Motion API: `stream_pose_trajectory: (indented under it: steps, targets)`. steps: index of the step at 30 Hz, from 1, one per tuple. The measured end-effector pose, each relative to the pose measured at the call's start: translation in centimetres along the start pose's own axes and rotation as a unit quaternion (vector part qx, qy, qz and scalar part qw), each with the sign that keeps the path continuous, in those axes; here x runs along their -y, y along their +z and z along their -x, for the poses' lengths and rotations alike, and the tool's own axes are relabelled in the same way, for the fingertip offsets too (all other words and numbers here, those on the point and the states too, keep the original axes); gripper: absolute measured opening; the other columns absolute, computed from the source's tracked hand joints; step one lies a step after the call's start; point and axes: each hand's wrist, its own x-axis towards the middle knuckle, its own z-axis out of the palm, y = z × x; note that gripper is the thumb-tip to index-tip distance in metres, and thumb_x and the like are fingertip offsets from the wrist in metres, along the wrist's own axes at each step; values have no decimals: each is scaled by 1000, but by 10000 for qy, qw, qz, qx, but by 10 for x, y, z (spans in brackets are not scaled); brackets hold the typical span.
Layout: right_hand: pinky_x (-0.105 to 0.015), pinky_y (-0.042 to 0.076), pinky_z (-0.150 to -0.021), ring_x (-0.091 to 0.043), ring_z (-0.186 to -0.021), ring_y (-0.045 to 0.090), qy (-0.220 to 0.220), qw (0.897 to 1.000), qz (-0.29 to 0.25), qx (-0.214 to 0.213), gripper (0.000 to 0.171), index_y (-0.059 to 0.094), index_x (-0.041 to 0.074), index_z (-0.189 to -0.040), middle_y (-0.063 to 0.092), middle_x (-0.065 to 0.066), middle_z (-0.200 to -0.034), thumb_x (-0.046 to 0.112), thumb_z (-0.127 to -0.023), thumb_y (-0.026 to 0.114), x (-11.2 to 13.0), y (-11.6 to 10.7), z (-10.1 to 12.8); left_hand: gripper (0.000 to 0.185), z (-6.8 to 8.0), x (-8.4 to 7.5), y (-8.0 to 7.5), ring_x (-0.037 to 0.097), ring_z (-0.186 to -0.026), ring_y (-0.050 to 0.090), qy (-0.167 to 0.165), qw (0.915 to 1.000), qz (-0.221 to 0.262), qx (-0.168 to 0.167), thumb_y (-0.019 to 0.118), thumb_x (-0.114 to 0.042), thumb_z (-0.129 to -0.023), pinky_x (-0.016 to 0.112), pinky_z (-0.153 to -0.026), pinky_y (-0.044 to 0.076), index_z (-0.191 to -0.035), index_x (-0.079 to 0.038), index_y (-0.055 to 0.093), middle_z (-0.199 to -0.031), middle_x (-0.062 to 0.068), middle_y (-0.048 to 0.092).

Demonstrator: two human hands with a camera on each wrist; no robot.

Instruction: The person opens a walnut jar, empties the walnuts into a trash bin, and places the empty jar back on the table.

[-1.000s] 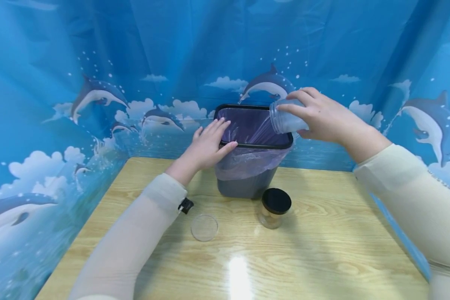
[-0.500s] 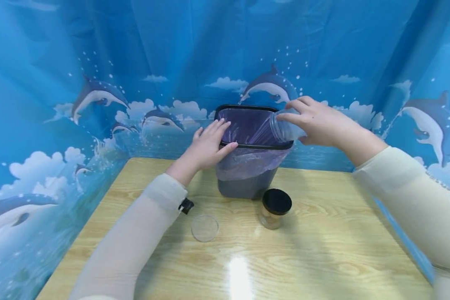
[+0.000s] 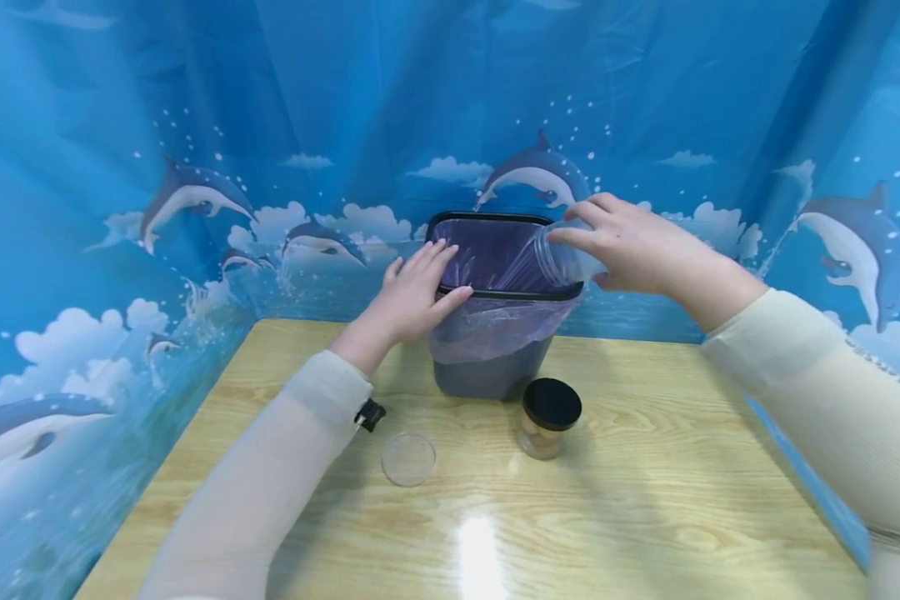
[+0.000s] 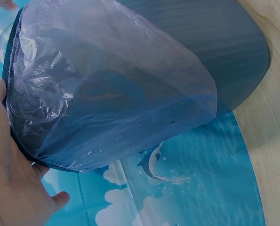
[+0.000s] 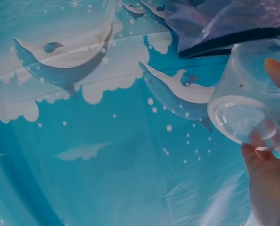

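Head view: a clear plastic jar (image 3: 566, 254) is grasped by the right hand (image 3: 630, 246), tipped on its side (mouth leftward) over the lined waste bin (image 3: 495, 367), whose rim is steadied by the left hand's (image 3: 412, 296) flat, straight fingers.

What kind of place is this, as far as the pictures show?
Probably a staged recording booth, not a real room: a dolphin-print curtain closes in a small wooden table, which bears only a lined bin and a jar.
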Motion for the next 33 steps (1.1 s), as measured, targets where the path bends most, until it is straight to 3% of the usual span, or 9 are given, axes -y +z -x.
stream_pose_trajectory:
  steps: [4, 11, 19, 33]
  targets:
    - [-60, 44, -99, -46, -131, 38, 48, 9998, 78, -190, 84, 49, 13, -145, 42, -24, -144, 9, -72, 90, 0, -10, -3, 78, -1, 0, 0, 21, -154, 2, -6, 10000, 15, -4, 32, -67, -100, 60, -119, 3, -162, -23, 13, -168, 2, 8]
    - [-60, 43, -100, -47, -127, 42, -151, 9923, 227, -1206, 86, 50, 11, -143, 47, -26, -139, 7, -68, 92, -3, -19, -4, 79, -1, 0, -1, 21, -154, 2, -12, 10000, -55, -19, 31, -67, -100, 60, -119, 3, -162, -22, 13, -168, 1, 7]
    - [-59, 43, -100, -47, -125, 43, -165, 9992, 359, -59, 81, 52, 9, -142, 46, -25, -139, 9, -70, 90, 3, 1, -1, 80, 1, 1, 0, 20, -154, 2, 9, 10000, -63, 38, 29, -70, -99, 60, -119, 2, -162, -24, 13, -168, 1, 7]
    - [-55, 43, -102, -44, -125, 45, -182, 9987, 478, -85, 82, 53, 10, -142, 47, -23, -138, 10, -69, 92, 6, 4, -2, 81, 3, 0, -1, 19, -154, 1, 10, 9999, -103, 45, 28, -70, -99, 59, -119, 1, -162, -24, 11, -168, 1, 6]
